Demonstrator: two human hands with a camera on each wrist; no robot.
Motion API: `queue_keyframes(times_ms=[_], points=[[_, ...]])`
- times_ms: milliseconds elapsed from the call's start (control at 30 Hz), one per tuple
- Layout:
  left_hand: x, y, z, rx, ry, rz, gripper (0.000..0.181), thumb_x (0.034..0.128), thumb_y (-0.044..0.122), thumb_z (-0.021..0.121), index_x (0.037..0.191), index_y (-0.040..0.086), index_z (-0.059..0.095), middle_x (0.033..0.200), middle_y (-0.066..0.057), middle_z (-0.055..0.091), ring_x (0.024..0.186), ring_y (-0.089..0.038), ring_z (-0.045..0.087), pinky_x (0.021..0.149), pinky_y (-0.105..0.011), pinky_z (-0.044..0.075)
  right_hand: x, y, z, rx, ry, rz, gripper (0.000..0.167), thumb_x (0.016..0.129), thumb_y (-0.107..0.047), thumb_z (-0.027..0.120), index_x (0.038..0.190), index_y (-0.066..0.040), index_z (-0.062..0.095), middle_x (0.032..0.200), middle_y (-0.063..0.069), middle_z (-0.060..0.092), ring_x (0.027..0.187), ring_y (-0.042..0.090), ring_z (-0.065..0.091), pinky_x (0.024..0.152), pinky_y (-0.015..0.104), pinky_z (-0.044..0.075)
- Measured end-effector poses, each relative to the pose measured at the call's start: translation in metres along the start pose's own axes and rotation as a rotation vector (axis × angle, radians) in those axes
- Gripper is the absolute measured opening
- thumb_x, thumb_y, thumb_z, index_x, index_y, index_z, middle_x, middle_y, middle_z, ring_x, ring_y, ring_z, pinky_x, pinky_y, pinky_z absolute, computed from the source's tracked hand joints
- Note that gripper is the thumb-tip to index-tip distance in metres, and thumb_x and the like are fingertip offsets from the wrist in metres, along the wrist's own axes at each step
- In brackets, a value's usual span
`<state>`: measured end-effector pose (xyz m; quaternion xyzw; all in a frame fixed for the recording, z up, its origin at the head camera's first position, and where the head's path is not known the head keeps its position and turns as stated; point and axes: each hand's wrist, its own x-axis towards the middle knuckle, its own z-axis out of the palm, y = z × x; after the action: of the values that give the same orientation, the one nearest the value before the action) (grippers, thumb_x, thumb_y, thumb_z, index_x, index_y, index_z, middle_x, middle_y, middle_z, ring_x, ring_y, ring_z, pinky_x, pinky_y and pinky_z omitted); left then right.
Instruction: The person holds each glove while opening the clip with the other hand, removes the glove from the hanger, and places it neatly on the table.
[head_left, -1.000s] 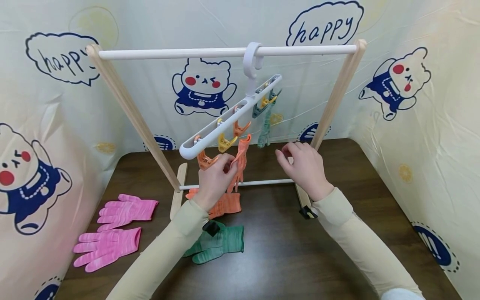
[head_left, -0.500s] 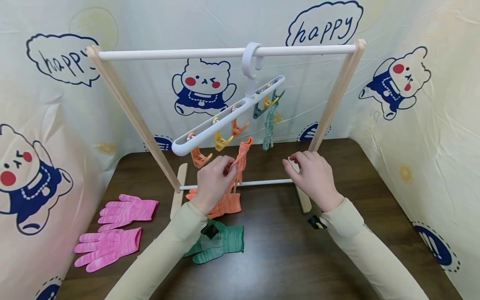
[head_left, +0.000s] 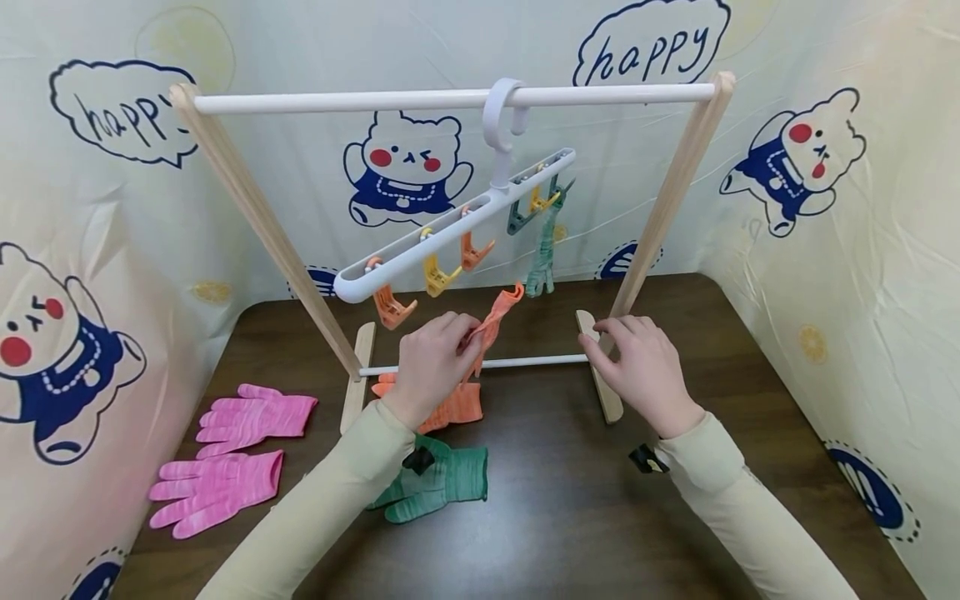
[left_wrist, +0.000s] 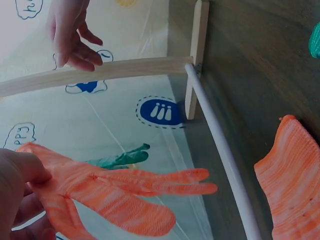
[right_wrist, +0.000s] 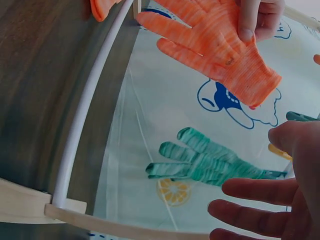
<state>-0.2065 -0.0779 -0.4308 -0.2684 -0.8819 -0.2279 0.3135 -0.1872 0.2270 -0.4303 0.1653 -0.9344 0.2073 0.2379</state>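
My left hand [head_left: 435, 362] pinches an orange knit glove [head_left: 495, 321] near its cuff. In the right wrist view the glove's fingers point away from the cuff. To the right, my right hand [head_left: 641, 367] holds nothing, its fingers spread and relaxed in the right wrist view. Above the hands a white clip hanger [head_left: 420, 250] hangs slantwise. An orange clip [head_left: 392, 307], a yellow clip [head_left: 440, 275] and another orange clip [head_left: 475, 252] dangle from its near half. At the far end a green glove [head_left: 543, 258] hangs by a clip.
A wooden rack with a white top rod [head_left: 337, 102] carries the hanger; a lower rod [head_left: 536, 362] joins its feet. On the table [head_left: 547, 500] lie two pink gloves [head_left: 255, 417], an orange glove [head_left: 457, 404] and a green glove [head_left: 457, 475]. Printed cloth [head_left: 810, 250] surrounds the table.
My right hand has drawn right and down, away from the hanger. The hanger's near end has swung left, away from my left hand. The held orange glove now tilts more to the right.
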Motion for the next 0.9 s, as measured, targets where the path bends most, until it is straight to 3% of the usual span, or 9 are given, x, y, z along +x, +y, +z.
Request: queue_keyframes(times_ms=[200, 400, 667, 900], points=[[0.007, 0.005, 0.004, 0.088, -0.032, 0.115, 0.005, 0.0954, 0.014, 0.073, 0.095, 0.009, 0.075, 0.080, -0.003, 0.070, 0.064, -0.019, 0.064, 0.053, -0.033, 0.053, -0.005, 0.006, 0.000, -0.003, -0.001, 0.032, 0.038, 0.099, -0.041, 0.069, 0.105, -0.004, 0.077, 0.104, 0.015, 0.076, 0.101, 0.038, 0.065, 0.084, 0.055, 0.053], [0.015, 0.009, 0.013, 0.125, -0.088, 0.179, 0.009, 0.0974, 0.016, 0.072, 0.096, 0.009, 0.077, 0.085, -0.004, 0.074, 0.072, -0.019, 0.070, 0.066, -0.034, 0.059, -0.008, 0.008, -0.001, -0.012, -0.008, 0.044, 0.039, 0.100, -0.041, 0.067, 0.105, -0.003, 0.077, 0.105, 0.016, 0.076, 0.100, 0.039, 0.065, 0.084, 0.056, 0.053], [0.025, 0.013, 0.025, 0.170, -0.071, 0.273, 0.009, 0.0973, 0.018, 0.074, 0.094, 0.009, 0.074, 0.085, -0.005, 0.073, 0.071, -0.019, 0.068, 0.061, -0.030, 0.055, -0.010, 0.009, -0.002, -0.007, -0.021, 0.070, 0.038, 0.100, -0.039, 0.067, 0.106, -0.003, 0.077, 0.105, 0.016, 0.076, 0.100, 0.040, 0.065, 0.084, 0.058, 0.052], [0.030, 0.015, 0.033, 0.224, -0.123, 0.297, 0.014, 0.0995, 0.024, 0.073, 0.095, 0.011, 0.072, 0.086, -0.004, 0.072, 0.073, -0.020, 0.066, 0.058, -0.029, 0.049, -0.012, 0.012, -0.003, -0.010, 0.016, 0.043, 0.033, 0.099, -0.035, 0.069, 0.102, -0.003, 0.077, 0.100, 0.017, 0.076, 0.098, 0.042, 0.066, 0.084, 0.058, 0.051]])
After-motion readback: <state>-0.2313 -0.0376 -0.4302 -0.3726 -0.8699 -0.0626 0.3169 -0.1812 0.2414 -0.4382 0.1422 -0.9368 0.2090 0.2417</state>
